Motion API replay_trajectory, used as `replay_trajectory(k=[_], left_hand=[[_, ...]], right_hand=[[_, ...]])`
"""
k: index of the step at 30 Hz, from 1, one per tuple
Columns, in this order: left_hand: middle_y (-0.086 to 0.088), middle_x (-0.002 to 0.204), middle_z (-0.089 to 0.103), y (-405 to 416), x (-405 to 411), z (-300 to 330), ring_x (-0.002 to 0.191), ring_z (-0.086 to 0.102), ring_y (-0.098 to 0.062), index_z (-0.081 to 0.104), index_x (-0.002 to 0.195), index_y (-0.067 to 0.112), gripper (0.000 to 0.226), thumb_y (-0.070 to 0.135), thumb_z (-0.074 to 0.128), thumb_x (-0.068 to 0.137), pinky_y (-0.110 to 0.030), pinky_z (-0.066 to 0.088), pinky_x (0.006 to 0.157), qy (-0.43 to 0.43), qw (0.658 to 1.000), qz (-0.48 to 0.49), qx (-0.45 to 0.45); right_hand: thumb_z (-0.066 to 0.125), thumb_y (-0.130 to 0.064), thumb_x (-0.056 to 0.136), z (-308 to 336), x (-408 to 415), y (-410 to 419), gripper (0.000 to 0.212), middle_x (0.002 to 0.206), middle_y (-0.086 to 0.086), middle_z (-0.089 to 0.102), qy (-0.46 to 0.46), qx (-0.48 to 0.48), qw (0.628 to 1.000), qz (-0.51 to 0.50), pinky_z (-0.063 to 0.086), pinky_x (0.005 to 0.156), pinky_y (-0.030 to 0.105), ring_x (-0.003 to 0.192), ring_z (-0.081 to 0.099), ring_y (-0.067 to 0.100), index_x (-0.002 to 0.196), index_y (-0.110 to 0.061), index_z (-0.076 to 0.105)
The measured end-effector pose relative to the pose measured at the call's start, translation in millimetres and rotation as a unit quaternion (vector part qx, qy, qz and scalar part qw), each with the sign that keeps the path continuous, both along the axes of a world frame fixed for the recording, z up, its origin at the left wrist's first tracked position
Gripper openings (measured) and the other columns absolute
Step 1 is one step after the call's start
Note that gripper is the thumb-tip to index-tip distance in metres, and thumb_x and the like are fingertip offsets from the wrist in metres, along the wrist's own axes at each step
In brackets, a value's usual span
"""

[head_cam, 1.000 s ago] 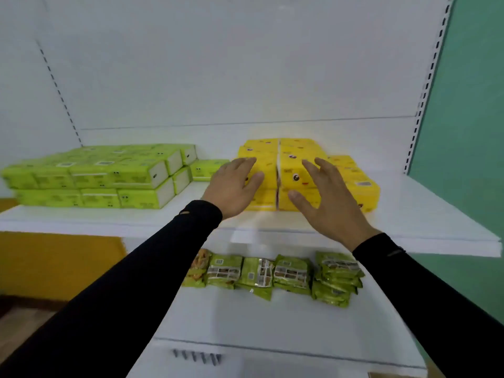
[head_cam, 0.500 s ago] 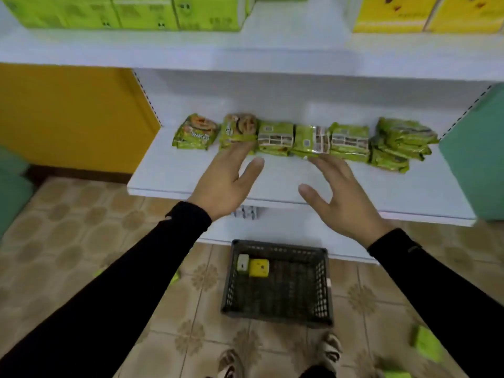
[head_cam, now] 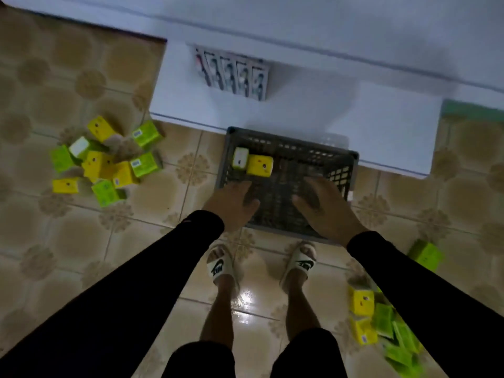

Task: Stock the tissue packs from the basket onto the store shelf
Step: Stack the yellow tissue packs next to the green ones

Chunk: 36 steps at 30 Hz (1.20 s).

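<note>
- Tissue packs: I count two left in the basket [head_cam: 286, 148], both in its far-left corner. A pale one [head_cam: 240, 157] lies against the left wall; a yellow pack [head_cam: 260, 165] touches its right side.
- Basket is dark grey mesh, set on the tiled floor [head_cam: 81, 236], its far edge up against the white base of the shelf unit [head_cam: 381, 126].
- My left hand [head_cam: 231, 203] hovers over the near-left corner of the basket, fingers fairly straight and spread, holding nothing. It sits just short of the two packs, not touching them as far as I can see.
- My right hand [head_cam: 324, 207] hovers over the near-right part of the basket, fingers loose and wide, also holding nothing.
- Both arms in black sleeves [head_cam: 136, 282]. Feet in white slides [head_cam: 219, 266] stand just behind the basket.
- Loose pile of yellow and green packs [head_cam: 106, 159] on the floor well to the left of the basket.
- Second scatter of packs [head_cam: 381, 323] on the floor at lower right, partly hidden by my right sleeve; one green pack [head_cam: 425, 255] lies apart beside that arm.
- Row of small hanging carded items [head_cam: 231, 73] on the lowest shelf front, too blurred to identify.
</note>
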<state>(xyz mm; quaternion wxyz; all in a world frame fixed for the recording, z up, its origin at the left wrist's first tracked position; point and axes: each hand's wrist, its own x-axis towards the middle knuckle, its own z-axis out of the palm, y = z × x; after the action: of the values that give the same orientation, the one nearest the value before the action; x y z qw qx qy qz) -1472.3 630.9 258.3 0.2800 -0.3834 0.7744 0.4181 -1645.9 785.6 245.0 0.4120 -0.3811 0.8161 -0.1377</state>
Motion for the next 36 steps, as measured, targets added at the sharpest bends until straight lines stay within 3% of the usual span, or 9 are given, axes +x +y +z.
replay_trajectory(k=[3,6,13,18,20,22,25,27,36], left_hand=[[-0.005,0.157,0.029,7,-11,-95,0.128,0.048,-0.026,0.019,0.154,0.027,0.061,0.050,0.039,0.101,-0.039,0.044,0.098,-0.039,0.997,0.056,0.041],[-0.010,0.127,0.056,4,-28,-194,0.084,0.062,-0.019,0.039,0.141,0.022,0.050,0.048,0.043,0.098,-0.031,0.044,0.061,-0.048,0.988,0.137,0.054],[-0.013,0.130,0.058,-24,-70,-404,0.119,0.055,-0.034,0.048,0.137,0.009,0.046,0.028,0.052,0.096,-0.036,0.044,0.096,-0.015,0.950,0.308,0.053],[-0.010,0.092,0.053,-48,-93,-499,0.070,0.046,-0.021,0.054,0.091,0.009,0.011,0.011,0.046,0.097,-0.021,0.030,0.056,0.015,0.896,0.437,0.083],[-0.005,0.084,0.047,-51,-102,-518,0.077,0.042,-0.023,0.048,0.082,0.012,0.017,0.016,0.047,0.098,-0.021,0.026,0.057,0.024,0.865,0.491,0.097],[-0.005,0.102,0.050,-48,-105,-517,0.092,0.045,-0.020,0.054,0.104,0.013,0.011,0.020,0.051,0.096,-0.020,0.029,0.069,0.037,0.851,0.516,0.093],[-0.010,0.132,0.054,-41,-102,-497,0.114,0.053,-0.030,0.051,0.132,0.009,0.043,0.022,0.056,0.092,-0.027,0.035,0.083,0.061,0.851,0.513,0.092],[-0.012,0.127,0.055,-35,-98,-472,0.107,0.053,-0.031,0.051,0.126,0.010,0.039,0.024,0.056,0.090,-0.030,0.038,0.083,0.070,0.864,0.490,0.096],[-0.001,0.095,0.052,-28,-77,-205,0.087,0.054,-0.023,0.041,0.109,0.014,0.031,0.038,0.055,0.096,-0.035,0.043,0.071,0.124,0.920,0.363,0.077]], right_hand=[[0.044,-0.061,0.095,-86,-12,-5,0.069,0.157,0.001,0.025,-0.009,0.035,0.999,0.031,0.034,0.114,0.040,0.143,0.028,0.024,0.151,-0.023,0.030],[0.044,-0.067,0.092,-178,-26,-14,0.074,0.156,0.003,0.031,-0.011,0.072,0.996,0.056,0.035,0.113,0.043,0.142,0.033,0.025,0.150,-0.023,0.032],[0.055,-0.056,0.093,-383,-44,-68,0.067,0.150,0.001,0.045,-0.060,0.087,0.988,-0.111,0.035,0.100,0.024,0.134,0.045,0.022,0.149,-0.022,0.037],[0.057,-0.041,0.097,-490,-41,-110,0.053,0.132,-0.013,0.049,-0.151,0.020,0.964,-0.218,0.034,0.095,0.017,0.120,0.046,0.009,0.145,-0.022,0.045],[0.059,-0.042,0.095,-519,-39,-125,0.054,0.139,-0.009,0.052,-0.182,-0.003,0.950,-0.253,0.037,0.106,0.026,0.128,0.049,0.014,0.144,-0.023,0.047],[0.062,-0.051,0.089,-532,-37,-133,0.057,0.138,-0.006,0.056,-0.210,-0.012,0.935,-0.285,0.041,0.109,0.038,0.126,0.054,0.020,0.139,-0.025,0.053],[0.064,-0.061,0.081,-515,-34,-131,0.059,0.126,-0.004,0.063,-0.216,-0.029,0.927,-0.305,0.048,0.103,0.043,0.115,0.061,0.023,0.126,-0.023,0.059],[0.062,-0.047,0.092,-486,-32,-119,0.038,0.118,-0.003,0.064,-0.198,-0.050,0.929,-0.308,0.050,0.099,0.041,0.109,0.063,0.021,0.121,-0.022,0.057],[0.062,-0.027,0.096,-235,-23,-65,0.032,0.110,0.012,0.063,-0.106,-0.136,0.942,-0.289,0.049,0.082,0.037,0.099,0.062,0.026,0.119,-0.007,0.052]])
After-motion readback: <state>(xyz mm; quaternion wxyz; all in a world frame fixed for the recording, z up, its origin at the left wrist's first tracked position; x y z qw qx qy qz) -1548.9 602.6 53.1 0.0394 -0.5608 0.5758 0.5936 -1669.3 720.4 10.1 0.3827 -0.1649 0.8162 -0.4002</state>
